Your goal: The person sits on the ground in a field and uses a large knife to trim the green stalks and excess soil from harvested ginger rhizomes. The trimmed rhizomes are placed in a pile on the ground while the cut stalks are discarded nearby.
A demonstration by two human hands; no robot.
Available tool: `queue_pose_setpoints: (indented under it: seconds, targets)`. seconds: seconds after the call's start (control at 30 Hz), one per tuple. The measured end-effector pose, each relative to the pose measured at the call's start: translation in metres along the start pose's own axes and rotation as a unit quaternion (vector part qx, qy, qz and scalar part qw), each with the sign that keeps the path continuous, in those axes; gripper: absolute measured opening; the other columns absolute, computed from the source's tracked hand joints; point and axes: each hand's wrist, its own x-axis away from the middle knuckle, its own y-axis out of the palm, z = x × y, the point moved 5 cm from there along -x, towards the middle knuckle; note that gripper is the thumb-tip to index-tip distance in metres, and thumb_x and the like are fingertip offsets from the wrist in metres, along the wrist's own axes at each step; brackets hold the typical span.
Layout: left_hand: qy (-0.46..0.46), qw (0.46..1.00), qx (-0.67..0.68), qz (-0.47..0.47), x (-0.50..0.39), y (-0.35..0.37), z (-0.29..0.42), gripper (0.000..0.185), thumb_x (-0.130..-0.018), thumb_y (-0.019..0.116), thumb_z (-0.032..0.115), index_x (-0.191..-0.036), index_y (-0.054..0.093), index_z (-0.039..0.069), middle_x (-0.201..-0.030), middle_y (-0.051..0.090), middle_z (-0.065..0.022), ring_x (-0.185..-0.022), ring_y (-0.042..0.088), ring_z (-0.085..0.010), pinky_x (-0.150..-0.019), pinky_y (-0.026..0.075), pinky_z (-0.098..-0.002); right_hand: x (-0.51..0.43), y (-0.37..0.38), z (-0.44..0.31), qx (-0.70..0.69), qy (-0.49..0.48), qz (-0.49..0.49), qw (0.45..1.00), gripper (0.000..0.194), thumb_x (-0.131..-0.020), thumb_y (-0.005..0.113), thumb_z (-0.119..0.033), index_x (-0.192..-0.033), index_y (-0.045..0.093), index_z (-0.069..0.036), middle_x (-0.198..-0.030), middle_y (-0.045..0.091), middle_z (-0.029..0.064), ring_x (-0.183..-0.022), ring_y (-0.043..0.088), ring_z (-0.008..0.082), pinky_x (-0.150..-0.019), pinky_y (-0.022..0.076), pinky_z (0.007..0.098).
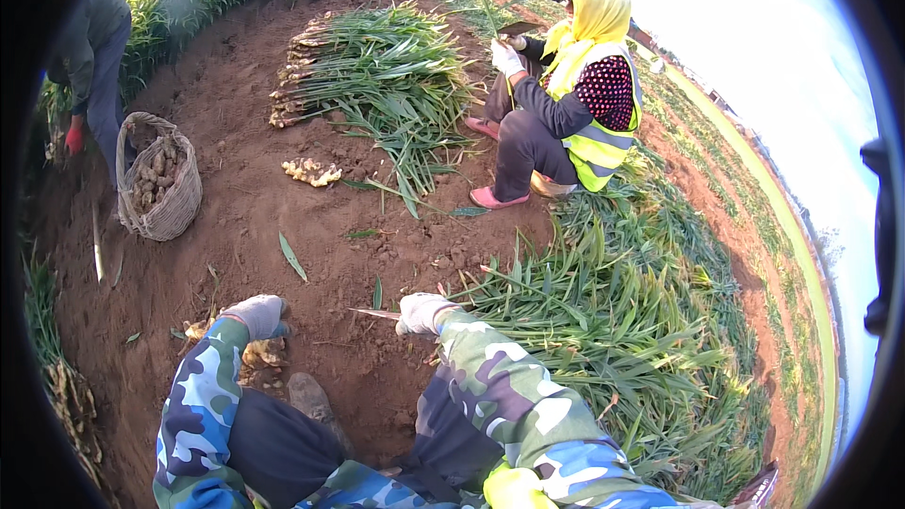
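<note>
In a pale work glove, my left hand (256,317) is just above cut ginger rhizomes (265,355) on the soil by my shoe. Its fingers curl down at the far side, and whether they grip anything is hidden. My right hand (422,312), gloved too, is closed around a knife (376,313), whose thin blade points left over bare soil. The handle is covered by the glove. Right beside this hand lies a large heap of green ginger stalks and leaves (587,318).
A wicker basket (164,215) of ginger stands left, near a bending person (99,63). A seated co-worker (565,99) holds a stalk and a broad blade. Between them lie a row of uncut ginger plants (375,63) and a loose rhizome (311,172).
</note>
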Motion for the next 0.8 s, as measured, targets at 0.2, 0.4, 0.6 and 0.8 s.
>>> queue_pose_setpoints:
  seconds: [0.2,0.4,0.6,0.8]
  targets:
    - [0.005,1.000,0.005,0.004,0.004,0.007,0.001,0.044,-0.081,0.071,0.031,-0.116,0.065,0.004,-0.111,0.068,-0.0181,-0.106,0.064,-0.0349,-0.091,0.050,-0.0426,0.003,0.007,0.000,-0.013,-0.004,-0.008,1.000,0.040,-0.081,0.072,-0.034,-0.105,0.072,-0.002,-0.099,0.071,0.0199,-0.095,0.069,0.0331,-0.084,0.0533,0.0432]
    - [0.011,1.000,-0.001,0.002,0.004,0.002,0.001,0.045,-0.082,0.071,0.031,-0.118,0.065,0.005,-0.113,0.068,-0.0183,-0.108,0.063,-0.0351,-0.093,0.049,-0.0424,0.003,0.002,-0.002,-0.004,-0.020,0.004,1.000,0.040,-0.081,0.071,-0.034,-0.101,0.071,0.001,-0.094,0.071,0.0202,-0.090,0.069,0.0338,-0.080,0.0531,0.0434]
    - [-0.022,0.999,0.023,-0.011,0.015,0.010,-0.003,0.047,-0.082,0.071,0.032,-0.120,0.064,0.005,-0.113,0.067,-0.0183,-0.109,0.063,-0.0352,-0.093,0.049,-0.0418,-0.003,0.010,-0.009,-0.004,-0.039,-0.030,0.999,0.042,-0.081,0.071,-0.035,-0.107,0.071,-0.001,-0.100,0.071,0.0194,-0.096,0.069,0.0346,-0.086,0.0520,0.0436]
    - [0.002,1.000,0.011,0.011,0.013,0.033,-0.047,0.044,-0.081,0.072,0.034,-0.110,0.066,0.001,-0.107,0.069,-0.0199,-0.103,0.066,-0.0355,-0.086,0.052,-0.0433,-0.023,0.036,-0.039,0.005,0.035,-0.046,0.998,0.046,-0.078,0.067,-0.038,-0.107,0.070,-0.001,-0.102,0.070,0.0215,-0.096,0.069,0.0352,-0.085,0.0519,0.0442]
